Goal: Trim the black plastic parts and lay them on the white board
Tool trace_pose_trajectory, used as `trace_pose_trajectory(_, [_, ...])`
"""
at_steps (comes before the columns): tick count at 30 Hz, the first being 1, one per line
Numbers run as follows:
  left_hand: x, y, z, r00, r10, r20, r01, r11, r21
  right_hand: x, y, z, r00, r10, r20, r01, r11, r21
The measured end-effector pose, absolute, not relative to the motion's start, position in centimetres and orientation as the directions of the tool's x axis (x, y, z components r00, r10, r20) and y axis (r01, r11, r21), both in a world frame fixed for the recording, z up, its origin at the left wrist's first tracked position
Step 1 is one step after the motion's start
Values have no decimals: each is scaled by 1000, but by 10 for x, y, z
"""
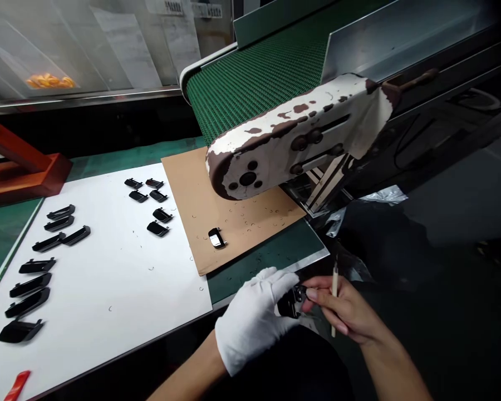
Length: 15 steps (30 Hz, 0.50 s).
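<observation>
no readable text anywhere; small printed label [205,10] at top edge, too blurred to read

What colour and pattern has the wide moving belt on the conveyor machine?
The conveyor belt is green with a fine mesh-like pattern; head view.

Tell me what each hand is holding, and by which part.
The gloved left hand grips a black plastic part by its left end; the bare right hand pinches a thin wooden stick around its middle.

**Parts on sheet, conveyor beyond**

On the desk [267,273], 14 moulded parts [27,289] lie on a paper sheet [108,267]. 1 part [216,238] sits on cardboard [259,223] to its right, partly under the conveyor [254,83]. Nearest, the left hand [254,317] holds a part [291,303] beside the right hand [342,306], which holds a stick [334,301].
</observation>
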<state>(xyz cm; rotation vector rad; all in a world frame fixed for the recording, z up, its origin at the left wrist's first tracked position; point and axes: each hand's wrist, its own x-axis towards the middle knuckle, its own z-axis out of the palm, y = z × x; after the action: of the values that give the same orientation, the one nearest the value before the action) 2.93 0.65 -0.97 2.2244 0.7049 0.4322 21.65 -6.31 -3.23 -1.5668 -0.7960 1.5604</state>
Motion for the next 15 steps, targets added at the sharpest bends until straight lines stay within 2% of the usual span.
trace_pose_trajectory(3, [35,7,-15,825,556,-97,481,-604,636,217,-66,-26,125,830,-543,109,-555,-824])
trace_pose_trajectory(8, [55,-16,-35,813,556,-172,544,-620,565,201,-78,-28,257,792,-554,380,-610,-695])
trace_pose_trajectory(12, [71,-30,-45,791,574,-212,588,-619,521,204,-91,-27,353,762,-543,474,-646,-598])
trace_pose_trajectory(15, [69,-22,-38,798,574,-183,564,-607,560,243,-91,-13,481,715,-508,483,-699,-527])
